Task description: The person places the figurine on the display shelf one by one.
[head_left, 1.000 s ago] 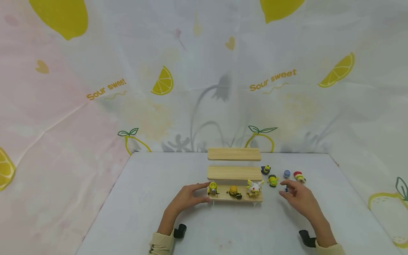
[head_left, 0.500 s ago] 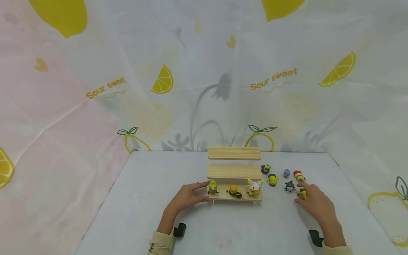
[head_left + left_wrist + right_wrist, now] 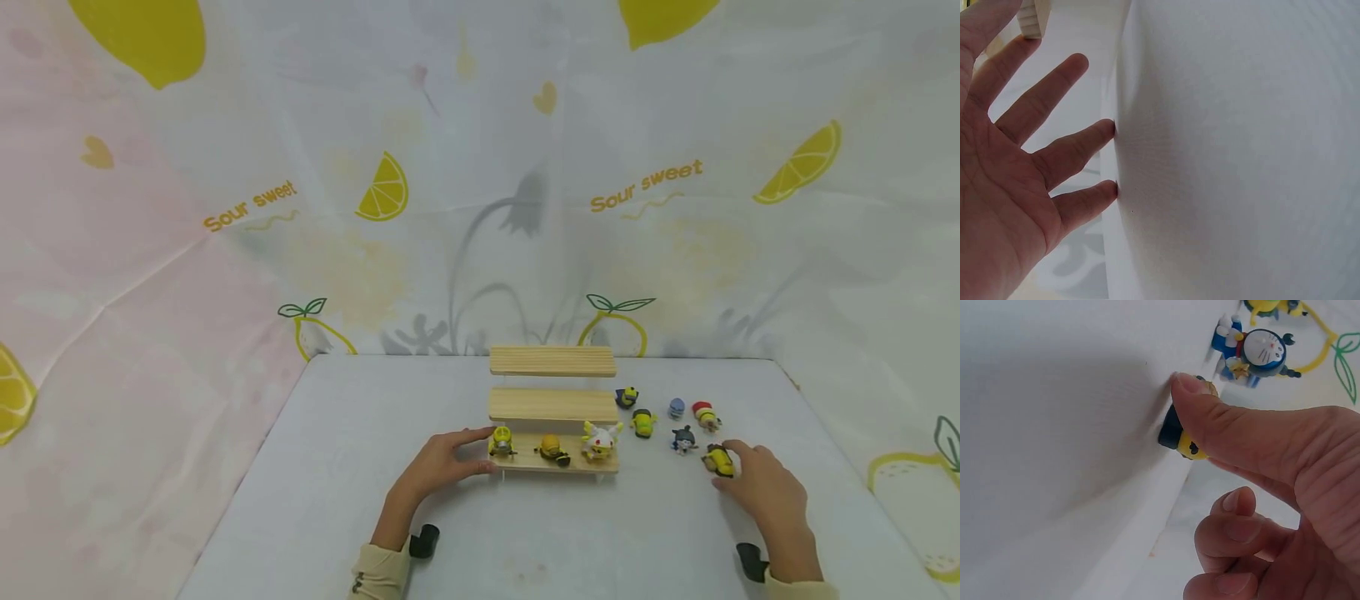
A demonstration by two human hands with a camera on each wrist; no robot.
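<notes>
My left hand point(image 3: 448, 460) spans the left end of the lowest tier of a three-tier wooden display stand point(image 3: 551, 406), thumb at the front corner and index finger behind. In the left wrist view its other fingers point(image 3: 1072, 150) extend fairly straight, and only a corner of the wood point(image 3: 1034, 19) shows. Three toy figurines occupy that tier: a yellow one point(image 3: 502, 442), an orange-topped one point(image 3: 552, 450) and a white-hooded one point(image 3: 599, 441). Over on the right, my right hand point(image 3: 768, 492) pinches a yellow-and-black figurine point(image 3: 1192, 445) between thumb and index finger at the table surface; the thumb partly covers it.
Several more figurines lie between the stand and my right hand: a dark-haired blue-and-white one point(image 3: 683, 440), a green-and-yellow one point(image 3: 642, 423), a dark-blue one point(image 3: 627, 397), a light-blue one point(image 3: 677, 407) and a red-capped one point(image 3: 706, 415). A lemon-print cloth point(image 3: 480, 167) hangs behind the white table point(image 3: 360, 417).
My right hand has left the dark-haired blue-and-white figurine, moved right and nearer, and now pinches the yellow-and-black figurine. The left hand has stayed at the stand.
</notes>
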